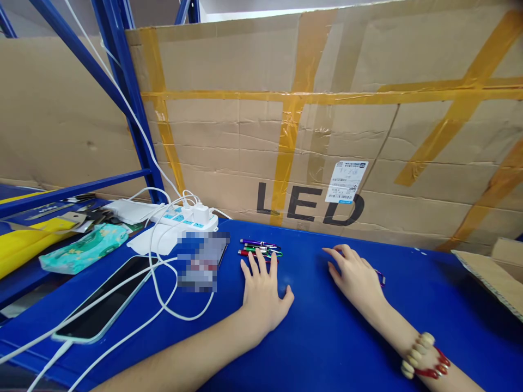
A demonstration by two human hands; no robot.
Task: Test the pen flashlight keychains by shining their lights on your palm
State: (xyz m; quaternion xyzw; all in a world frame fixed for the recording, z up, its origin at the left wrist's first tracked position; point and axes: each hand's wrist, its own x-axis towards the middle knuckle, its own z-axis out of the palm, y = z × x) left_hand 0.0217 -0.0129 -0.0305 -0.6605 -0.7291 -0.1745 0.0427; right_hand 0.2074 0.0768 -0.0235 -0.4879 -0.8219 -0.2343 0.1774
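Note:
My left hand (263,299) lies open, palm down, on the blue surface (294,348), its fingers spread. Its fingertips reach the near side of a small bunch of slim, shiny coloured sticks with loop clips. A purple stick (257,243) is at the back, a green clip stick (274,252) in the middle and a red stick (244,252) in front, partly hidden by the fingers. My right hand (355,275) is farther right, fingers loosely bent and apart, holding nothing visible. Just beyond its far side, the purple loop end of a similar stick (381,277) shows, mostly hidden.
A taped cardboard box (229,147) stands along the back. At left are a phone (110,296) with white cables, a white power strip (208,220), a teal tissue pack (85,249) and a blue rack post (131,87). An open carton (496,277) sits at right.

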